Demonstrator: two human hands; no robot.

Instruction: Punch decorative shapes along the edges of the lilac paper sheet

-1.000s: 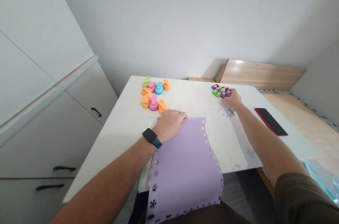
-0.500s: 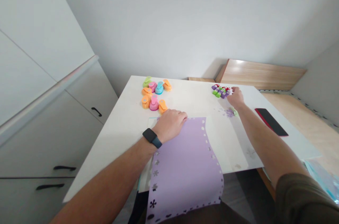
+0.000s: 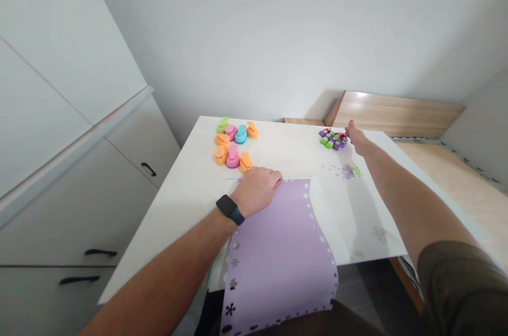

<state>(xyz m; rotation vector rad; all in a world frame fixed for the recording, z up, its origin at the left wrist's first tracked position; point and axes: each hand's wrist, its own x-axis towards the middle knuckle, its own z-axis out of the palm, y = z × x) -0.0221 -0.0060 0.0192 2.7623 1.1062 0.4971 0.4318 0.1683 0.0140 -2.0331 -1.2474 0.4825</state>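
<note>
A purple sheet of paper (image 3: 281, 251), with flower, heart and other shapes cut along its edges, reaches over the table's near edge. My left hand (image 3: 260, 188), wearing a dark watch, is closed on the sheet's far edge. At the back right, my right hand (image 3: 357, 136) is stretched beside a cluster of small purple, green and red craft punches (image 3: 333, 138). Its fingers look partly spread, and I see nothing held in them. Purple and green paper bits (image 3: 351, 171) lie in a small pile below that cluster.
Larger orange, pink, blue and green craft punches (image 3: 233, 156) stand at the back left of the white table (image 3: 186, 193). White cabinets (image 3: 130, 177) line the left side. A wooden board (image 3: 397, 108) stands behind the table at right.
My right hand has shifted slightly up and right, past the small punches. My right forearm now covers the black flat piece seen before. The left hand stays on the sheet.
</note>
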